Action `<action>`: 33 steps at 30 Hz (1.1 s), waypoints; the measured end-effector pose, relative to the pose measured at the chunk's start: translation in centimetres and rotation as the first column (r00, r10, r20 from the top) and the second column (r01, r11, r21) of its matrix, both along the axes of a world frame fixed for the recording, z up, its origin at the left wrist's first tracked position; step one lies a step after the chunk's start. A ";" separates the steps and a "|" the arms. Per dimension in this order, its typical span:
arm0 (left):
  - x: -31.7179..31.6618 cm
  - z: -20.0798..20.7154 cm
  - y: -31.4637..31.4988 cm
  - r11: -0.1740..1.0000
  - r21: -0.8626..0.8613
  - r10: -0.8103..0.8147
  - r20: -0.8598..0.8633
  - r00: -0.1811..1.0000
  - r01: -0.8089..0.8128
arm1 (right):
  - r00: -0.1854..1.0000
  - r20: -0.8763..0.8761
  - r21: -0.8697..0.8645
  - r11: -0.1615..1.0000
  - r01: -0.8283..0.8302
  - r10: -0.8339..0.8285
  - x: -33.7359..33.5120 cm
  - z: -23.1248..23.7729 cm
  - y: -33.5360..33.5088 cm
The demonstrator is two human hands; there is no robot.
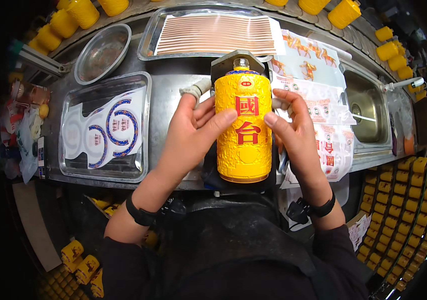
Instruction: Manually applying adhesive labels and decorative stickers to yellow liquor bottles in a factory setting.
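The yellow bottle (pixel 244 151) looks glossy, roughly embossed.

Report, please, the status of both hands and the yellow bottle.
Left hand at left side of yellow bottle, thumb over its front. Right hand, thumb at its right edge. Nothing else covers the front.

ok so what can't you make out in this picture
Head view:
Back of the yellow embossed cylindrical bottle: hidden by its front.
Some tips of the left fingers: behind the bottle.
Contents of the shallow grey metal bowl: too blurred.
Yellow cylindrical bottles along the top: some cut off by the edge.
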State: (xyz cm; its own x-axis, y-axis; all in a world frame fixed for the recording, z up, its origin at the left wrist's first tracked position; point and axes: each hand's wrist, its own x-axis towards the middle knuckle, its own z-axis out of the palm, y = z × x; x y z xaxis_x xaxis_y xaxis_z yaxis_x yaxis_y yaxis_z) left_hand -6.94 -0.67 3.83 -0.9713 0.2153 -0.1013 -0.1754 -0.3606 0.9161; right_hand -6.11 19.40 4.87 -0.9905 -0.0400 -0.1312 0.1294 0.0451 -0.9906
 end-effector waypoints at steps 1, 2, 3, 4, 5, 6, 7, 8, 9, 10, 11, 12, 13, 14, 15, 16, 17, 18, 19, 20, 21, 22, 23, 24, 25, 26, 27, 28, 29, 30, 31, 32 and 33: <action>-0.4 0.2 0.2 1.000 -0.001 0.027 0.016 1.000 -0.027 | 1.000 -0.028 0.027 1.000 0.010 -0.010 -0.6 0.2 0.0; -0.8 0.4 0.3 1.000 -0.001 0.026 0.012 1.000 -0.026 | 0.998 -0.057 0.052 0.998 0.021 -0.018 -1.1 0.3 -0.1; -1.1 0.7 0.5 1.000 0.002 0.022 0.040 0.999 -0.022 | 0.994 -0.099 0.065 0.997 0.049 -0.042 -1.5 0.3 -0.5; -1.3 0.8 0.6 1.000 0.006 0.017 0.069 0.997 -0.017 | 0.994 -0.101 0.064 0.997 0.049 -0.043 -1.7 0.3 -0.8; -1.4 0.8 0.7 1.000 0.006 0.017 0.066 0.998 -0.017 | 0.997 -0.072 0.026 0.999 0.040 -0.038 -1.9 0.4 -1.1; -1.4 0.6 0.9 1.000 0.017 0.013 0.071 0.997 -0.014 | 0.999 -0.042 -0.012 0.999 0.032 -0.032 -2.0 0.4 -1.2; -1.4 0.6 1.0 1.000 0.028 0.009 0.078 0.997 -0.011 | 0.996 -0.084 0.027 0.999 0.041 -0.039 -2.0 0.0 -1.2; -1.4 0.5 1.0 1.000 0.028 0.010 0.077 0.997 -0.012 | 0.996 -0.084 0.027 0.999 0.041 -0.039 -2.0 0.0 -1.2; -1.4 0.5 1.0 1.000 0.026 0.014 0.068 0.998 -0.016 | 0.997 -0.063 0.024 0.999 0.038 -0.037 -2.0 0.2 -1.3; -1.4 0.4 0.9 1.000 0.023 0.018 0.060 0.998 -0.020 | 0.999 -0.040 0.021 0.999 0.035 -0.035 -2.0 0.3 -1.3; -1.4 0.3 0.9 1.000 0.023 0.019 0.061 0.998 -0.020 | 0.999 -0.040 0.020 0.999 0.035 -0.034 -2.0 0.2 -1.3; -1.5 0.1 0.9 0.999 0.015 0.028 0.058 0.998 -0.029 | 0.999 -0.028 0.020 1.000 0.024 -0.023 -2.1 0.2 -1.2; -1.5 0.0 0.8 0.999 0.008 0.037 0.056 0.998 -0.038 | 1.000 -0.017 0.019 1.000 0.012 -0.012 -2.1 0.2 -1.2; -1.7 0.1 0.9 0.999 0.009 0.035 0.055 0.998 -0.036 | 1.000 -0.018 0.021 1.000 0.014 -0.014 -2.3 0.2 -1.1; -1.9 0.2 0.9 0.999 0.007 0.042 0.052 0.998 -0.042 | 1.000 -0.028 0.009 1.000 0.016 -0.015 -2.4 0.3 -1.0; -2.1 0.4 0.9 0.999 0.004 0.049 0.049 0.998 -0.049 | 0.999 -0.038 -0.002 1.000 0.016 -0.017 -2.5 0.4 -1.0; -2.3 0.7 0.9 0.999 0.004 0.048 0.049 0.998 -0.048 | 0.999 -0.037 -0.003 1.000 0.017 -0.017 -2.8 0.5 -1.0; -2.5 1.1 0.9 0.999 -0.026 0.028 0.060 0.998 -0.027 | 0.998 -0.062 0.017 1.000 0.026 -0.025 -3.2 0.6 -1.0; -2.7 1.3 1.0 0.998 -0.056 0.009 0.072 0.997 -0.005 | 0.996 -0.088 0.036 0.999 0.035 -0.032 -3.5 0.6 -1.0; -2.8 1.2 1.0 0.998 -0.057 0.010 0.072 0.997 -0.006 | 0.996 -0.088 0.035 0.999 0.034 -0.031 -3.7 0.6 -1.2; -2.9 0.9 1.1 0.999 -0.044 0.016 0.073 0.997 -0.013 | 0.997 -0.077 0.015 1.000 0.018 -0.017 -3.9 0.6 -1.5; -3.0 0.7 1.2 0.999 -0.032 0.022 0.073 0.997 -0.020 | 0.998 -0.066 -0.006 1.000 0.002 -0.002 -4.0 0.6 -1.8; -3.0 0.7 1.3 0.999 -0.031 0.019 0.073 0.997 -0.017 | 0.998 -0.067 -0.005 1.000 0.005 -0.005 -4.0 0.5 -1.7; -3.0 0.7 1.3 1.000 -0.024 0.022 0.074 0.997 -0.020 | 0.996 -0.086 0.013 1.000 0.001 0.000 -4.0 0.2 -1.7; -3.0 0.7 1.4 1.000 -0.018 0.024 0.076 0.997 -0.022 | 0.995 -0.104 0.031 1.000 -0.002 0.006 -4.0 0.1 -1.6; -3.0 0.7 1.4 1.000 -0.019 0.025 0.077 0.997 -0.024 | 0.995 -0.103 0.030 1.000 -0.004 0.007 -4.0 0.1 -1.6; -2.9 0.7 1.4 1.000 -0.014 0.022 0.070 0.997 -0.021 | 0.996 -0.092 0.032 0.999 -0.017 0.020 -4.0 0.3 -1.6; -2.9 0.7 1.4 1.000 -0.010 0.018 0.063 0.998 -0.018 | 0.996 -0.080 0.034 0.999 -0.031 0.034 -4.0 0.3 -1.5; -2.9 0.6 1.4 1.000 -0.010 0.017 0.064 0.998 -0.017 | 0.996 -0.080 0.034 0.999 -0.030 0.033 -4.0 0.3 -1.6; -2.9 0.5 1.4 1.000 -0.014 0.019 0.059 0.998 -0.019 | 0.996 -0.086 0.029 0.999 -0.028 0.030 -4.0 0.3 -1.6; -2.9 0.4 1.3 1.000 -0.017 0.022 0.055 0.998 -0.021 | 0.995 -0.092 0.024 0.999 -0.026 0.028 -4.0 0.3 -1.7; -2.9 0.3 1.4 1.000 -0.017 0.021 0.056 0.998 -0.020 | 0.995 -0.091 0.025 0.999 -0.024 0.026 -4.0 0.2 -1.7; -2.9 0.3 1.4 0.999 -0.031 0.025 0.061 0.998 -0.023 | 0.992 -0.124 0.047 0.999 -0.012 0.018 -4.0 0.0 -1.6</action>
State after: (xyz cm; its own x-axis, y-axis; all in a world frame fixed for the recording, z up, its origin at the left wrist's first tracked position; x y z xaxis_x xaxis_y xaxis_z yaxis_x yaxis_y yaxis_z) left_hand -9.89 0.70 4.15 -0.9680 0.1879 -0.1667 -0.2230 -0.3381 0.9143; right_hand -10.13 17.77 4.92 -0.9986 -0.0515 -0.0093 0.0046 0.0916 -0.9958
